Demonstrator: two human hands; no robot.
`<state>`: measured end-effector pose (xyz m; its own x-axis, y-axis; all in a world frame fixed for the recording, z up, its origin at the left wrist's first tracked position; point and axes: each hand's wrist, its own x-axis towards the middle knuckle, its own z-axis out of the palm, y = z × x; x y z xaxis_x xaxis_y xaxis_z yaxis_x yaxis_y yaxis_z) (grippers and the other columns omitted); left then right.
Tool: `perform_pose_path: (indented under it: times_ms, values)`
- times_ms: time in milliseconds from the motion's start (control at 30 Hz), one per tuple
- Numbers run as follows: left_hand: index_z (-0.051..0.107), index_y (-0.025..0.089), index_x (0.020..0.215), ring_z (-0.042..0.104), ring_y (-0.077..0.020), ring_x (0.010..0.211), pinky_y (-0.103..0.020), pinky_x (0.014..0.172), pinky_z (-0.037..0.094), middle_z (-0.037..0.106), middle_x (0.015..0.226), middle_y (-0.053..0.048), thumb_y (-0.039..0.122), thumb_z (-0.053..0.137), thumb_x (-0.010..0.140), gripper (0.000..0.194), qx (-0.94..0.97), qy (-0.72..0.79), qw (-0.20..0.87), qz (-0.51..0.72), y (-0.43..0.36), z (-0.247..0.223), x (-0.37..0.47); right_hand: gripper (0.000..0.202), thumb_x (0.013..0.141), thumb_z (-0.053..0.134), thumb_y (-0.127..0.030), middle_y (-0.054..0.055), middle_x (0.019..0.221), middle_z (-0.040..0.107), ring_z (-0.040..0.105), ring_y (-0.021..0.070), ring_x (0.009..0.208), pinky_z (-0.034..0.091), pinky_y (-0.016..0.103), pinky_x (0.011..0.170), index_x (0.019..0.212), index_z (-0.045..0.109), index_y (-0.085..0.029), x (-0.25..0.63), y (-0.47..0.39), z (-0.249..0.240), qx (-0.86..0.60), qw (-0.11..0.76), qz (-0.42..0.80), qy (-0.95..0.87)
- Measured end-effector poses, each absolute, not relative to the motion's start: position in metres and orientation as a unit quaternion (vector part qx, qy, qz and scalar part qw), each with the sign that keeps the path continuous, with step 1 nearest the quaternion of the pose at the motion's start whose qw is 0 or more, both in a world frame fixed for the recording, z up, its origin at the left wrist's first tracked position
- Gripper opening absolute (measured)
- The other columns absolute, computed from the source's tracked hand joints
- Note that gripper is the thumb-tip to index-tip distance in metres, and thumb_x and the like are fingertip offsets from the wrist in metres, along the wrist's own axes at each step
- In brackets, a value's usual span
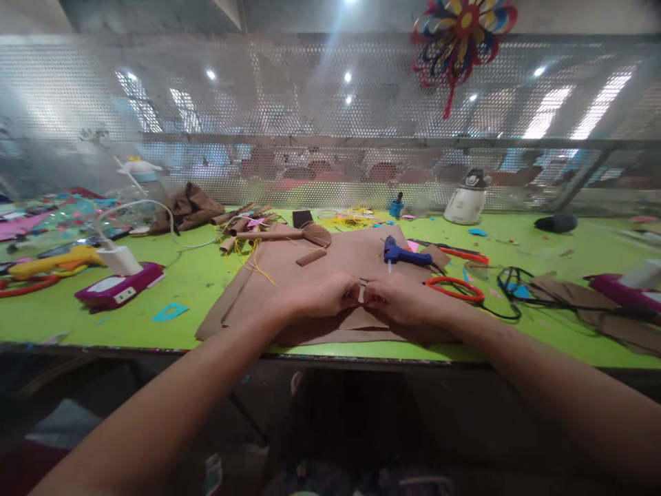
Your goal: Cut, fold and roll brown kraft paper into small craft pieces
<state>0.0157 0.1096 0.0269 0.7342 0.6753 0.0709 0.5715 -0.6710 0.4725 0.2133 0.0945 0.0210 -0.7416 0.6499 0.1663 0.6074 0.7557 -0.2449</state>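
Observation:
Both of my hands meet above the brown paper sheets [351, 255] near the table's front edge. My left hand [333, 293] has its fingers pinched together, and my right hand [395, 296] faces it in a similar pinch. Between the fingertips is something small that I cannot make out. A blue glue gun [407, 255] lies on the paper just beyond my right hand. Behind my left hand rest a short corrugated cardboard piece [311, 257] and a rolled cardboard stick with a fan-shaped end [316, 234].
Orange-handled scissors [454, 289] and black cables lie at the right. A purple power strip [121, 286] and a yellow glue gun [56, 262] sit at the left. Cardboard rolls [240, 226], yellow strings and a white bottle [466, 200] stand or lie farther back.

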Motion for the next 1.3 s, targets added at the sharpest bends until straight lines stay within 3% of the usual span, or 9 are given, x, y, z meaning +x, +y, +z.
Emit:
perform_pose_path:
  times_ms: [333,667,967,1067,1200,1300]
  values:
    - [0.055,0.017,0.075,0.041,-0.0130,0.062,-0.025,0.055,0.027,0.055,0.071,-0.002,0.023,0.045,0.082,0.014,0.912,0.380,0.122,0.092,0.094,0.034,0.006,0.019,0.087,0.045,-0.017,0.007,0.077,0.062,0.051,0.0151,0.069,0.033,0.024,0.062,0.080,0.063,-0.015,0.222,0.082,0.028,-0.365,0.093,0.046,-0.925]
    - [0.050,0.017,0.075,0.045,-0.0134,0.067,-0.025,0.059,0.033,0.054,0.077,-0.002,0.025,0.041,0.086,0.016,0.928,0.351,0.059,0.107,0.090,0.028,-0.006,0.018,0.088,0.042,-0.020,0.006,0.084,0.056,0.050,0.0149,0.071,0.036,0.025,0.064,0.082,0.059,-0.016,0.228,0.079,0.024,-0.320,0.121,0.038,-0.939]
    - [0.048,0.016,0.071,0.045,-0.0129,0.068,-0.024,0.063,0.036,0.052,0.078,-0.003,0.023,0.043,0.085,0.016,0.932,0.339,0.041,0.122,0.085,0.026,-0.005,0.010,0.084,0.045,-0.013,0.008,0.085,0.054,0.047,0.0172,0.075,0.038,0.028,0.069,0.080,0.054,-0.014,0.227,0.079,0.010,-0.298,0.115,-0.070,-0.945]
    - [0.052,0.016,0.071,0.047,-0.0130,0.070,-0.024,0.066,0.037,0.053,0.079,-0.004,0.021,0.042,0.084,0.017,0.929,0.341,0.055,0.137,0.083,0.028,-0.006,0.009,0.083,0.047,-0.013,0.007,0.082,0.053,0.046,0.0170,0.074,0.038,0.028,0.069,0.078,0.053,-0.015,0.227,0.081,0.005,-0.294,0.131,-0.079,-0.944]
    - [0.060,0.015,0.078,0.049,-0.0131,0.069,-0.023,0.063,0.036,0.057,0.076,-0.002,0.024,0.045,0.081,0.018,0.905,0.371,0.153,0.142,0.090,0.038,-0.003,0.012,0.083,0.046,-0.010,0.007,0.080,0.053,0.045,0.0164,0.073,0.037,0.028,0.067,0.076,0.053,-0.015,0.226,0.083,0.004,-0.299,0.148,-0.082,-0.939]
    - [0.061,0.014,0.072,0.045,-0.0120,0.060,-0.023,0.056,0.032,0.053,0.063,0.001,0.035,0.039,0.084,0.032,0.875,0.409,0.215,0.144,0.104,0.046,0.003,0.012,0.082,0.044,-0.008,0.006,0.079,0.051,0.044,0.0168,0.074,0.037,0.029,0.068,0.075,0.052,-0.015,0.224,0.082,0.009,-0.315,0.177,-0.107,-0.927]
